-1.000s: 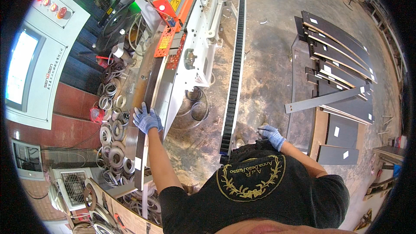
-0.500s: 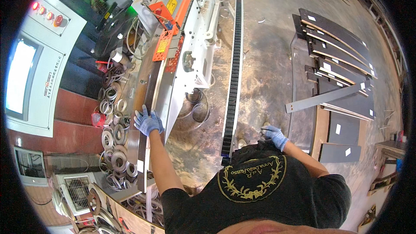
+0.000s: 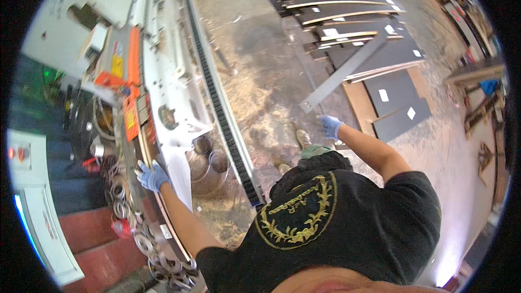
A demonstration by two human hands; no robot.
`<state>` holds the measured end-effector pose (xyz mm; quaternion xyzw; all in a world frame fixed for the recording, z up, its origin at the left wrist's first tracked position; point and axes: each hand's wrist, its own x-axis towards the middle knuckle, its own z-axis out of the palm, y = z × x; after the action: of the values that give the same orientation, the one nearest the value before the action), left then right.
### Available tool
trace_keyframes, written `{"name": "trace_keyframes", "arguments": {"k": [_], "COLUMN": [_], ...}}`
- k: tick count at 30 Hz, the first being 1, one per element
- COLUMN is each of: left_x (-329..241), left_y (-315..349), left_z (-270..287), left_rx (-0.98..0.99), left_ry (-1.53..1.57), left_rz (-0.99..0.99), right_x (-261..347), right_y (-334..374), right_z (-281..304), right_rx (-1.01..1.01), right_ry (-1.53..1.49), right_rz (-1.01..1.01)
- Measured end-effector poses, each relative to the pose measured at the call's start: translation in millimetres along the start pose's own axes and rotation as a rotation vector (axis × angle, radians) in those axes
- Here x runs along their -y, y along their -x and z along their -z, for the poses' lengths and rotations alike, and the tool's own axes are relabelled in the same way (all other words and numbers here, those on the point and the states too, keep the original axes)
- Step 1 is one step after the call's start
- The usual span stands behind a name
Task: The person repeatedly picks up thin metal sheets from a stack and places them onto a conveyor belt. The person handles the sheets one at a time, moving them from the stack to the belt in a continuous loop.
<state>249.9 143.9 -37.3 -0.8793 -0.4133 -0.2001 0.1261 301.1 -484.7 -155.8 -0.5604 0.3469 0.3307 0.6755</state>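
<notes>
At the left, my gloved left hand (image 3: 152,176) rests on a long, narrow dark board (image 3: 175,245) with a pale edge and a white label. Its fingers are stretched out over the board. The board lies along a white machine (image 3: 172,149), its far end near a perforated orange guard (image 3: 131,118). My right hand (image 3: 329,127), also in a blue glove, hangs free with its fingers loosely apart and holds nothing. Nearest to it is the lower end of a grey strip (image 3: 347,70), which lies slantwise across stacked dark panels (image 3: 374,57).
A black roller track (image 3: 220,100) in a metal rail runs between me and the machine. Rolls of edge band (image 3: 144,243) are heaped beyond the board. At far left stands a pale control cabinet (image 3: 46,184). Sawdust lies on the floor (image 3: 255,76).
The view has turned to the right, toward the stacked panels. My left hand and the board are closer to the orange guard. My right hand is nearer the grey strip.
</notes>
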Motion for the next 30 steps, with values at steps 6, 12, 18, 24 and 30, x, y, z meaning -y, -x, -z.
{"name": "trace_keyframes", "arguments": {"k": [6,12,18,24,30], "left_x": [-76,-84,-132,-198,-159], "left_y": [102,170,182,199,195], "left_z": [30,89,172,225,207], "left_rx": [0.008,0.178,0.297,0.307,0.553], "left_ry": [0.893,0.916,1.093,0.639,0.692], "left_rz": [-0.433,-0.498,-0.636,-1.052,-0.865], "right_x": [25,72,73,29,7], "right_y": [-113,-87,11,113,116], "right_z": [64,22,-32,-131,-164], "right_rx": [-0.245,-0.229,0.054,0.341,0.373], "right_ry": [-0.395,-0.644,-0.487,-0.276,-0.192], "right_rz": [0.161,0.371,0.606,0.616,0.653]}}
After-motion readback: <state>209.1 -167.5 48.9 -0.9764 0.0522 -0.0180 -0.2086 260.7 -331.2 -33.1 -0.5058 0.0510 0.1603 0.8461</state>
